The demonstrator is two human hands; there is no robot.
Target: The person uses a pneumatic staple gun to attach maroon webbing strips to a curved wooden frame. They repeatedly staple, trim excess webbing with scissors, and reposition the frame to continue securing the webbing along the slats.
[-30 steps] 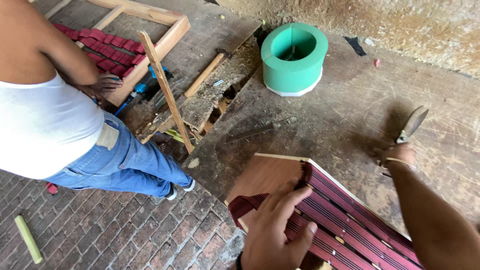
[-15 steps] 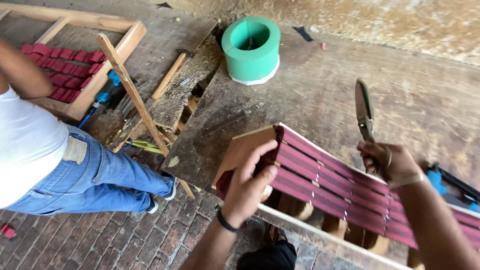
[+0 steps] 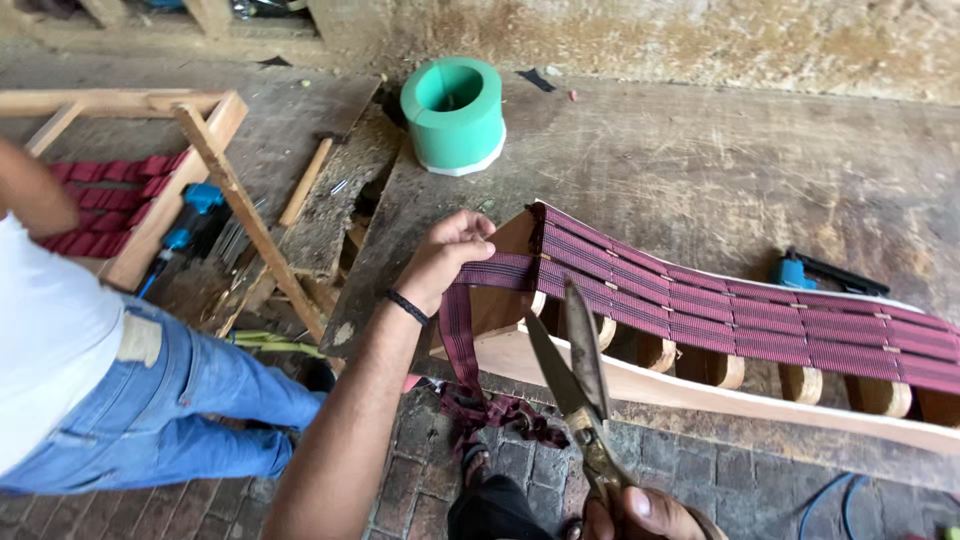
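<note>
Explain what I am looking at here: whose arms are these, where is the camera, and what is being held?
The camera sits on a person's head and looks down, so the two bare arms coming in from below are that person's own. The left hand pinches a maroon webbing strap at the end of a curved wooden frame already covered with rows of the same webbing. The right hand holds a pair of large scissors, blades open, near the strap. The frame rests on a worn workbench, where a green foam ring and a blue tool also lie. At the left stands a co-worker in jeans.
</note>
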